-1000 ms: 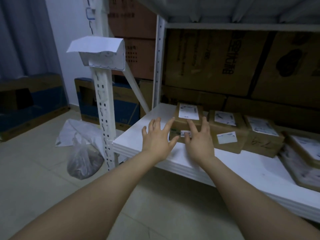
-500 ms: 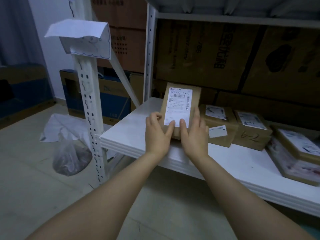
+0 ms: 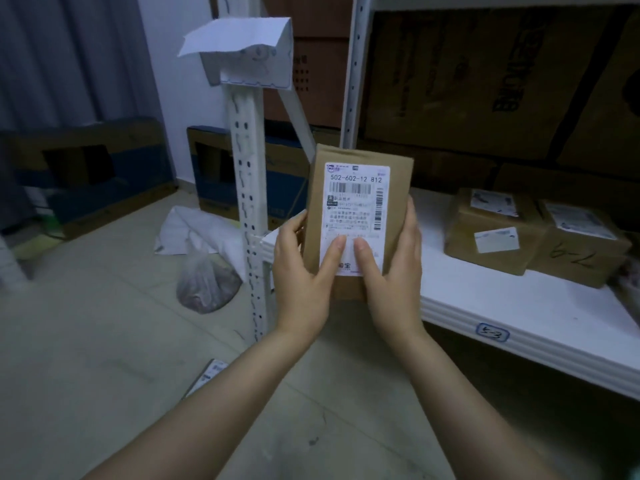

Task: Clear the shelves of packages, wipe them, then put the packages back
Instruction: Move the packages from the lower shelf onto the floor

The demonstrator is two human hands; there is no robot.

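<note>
I hold a small brown package (image 3: 360, 188) upright in front of me, its white shipping label facing me. My left hand (image 3: 304, 271) grips its left side and my right hand (image 3: 391, 271) its right side, both thumbs pressed on the label's lower part. The package is off the white shelf (image 3: 512, 306), just in front of the shelf's left corner. Two more brown packages stay on the shelf to the right: one with white labels (image 3: 491, 230) and one marked 6-2 (image 3: 585, 247).
A white perforated shelf post (image 3: 247, 188) with a folded paper box (image 3: 242, 53) on top stands left of the package. A filled plastic bag (image 3: 207, 282) and white wrapping lie on the floor by it. Large cartons fill the back. A labelled packet (image 3: 204, 379) lies on the floor.
Both hands closed on the package lying flat on the shelf, tipped it upright and lifted it off toward me. The view shifted right and down.
</note>
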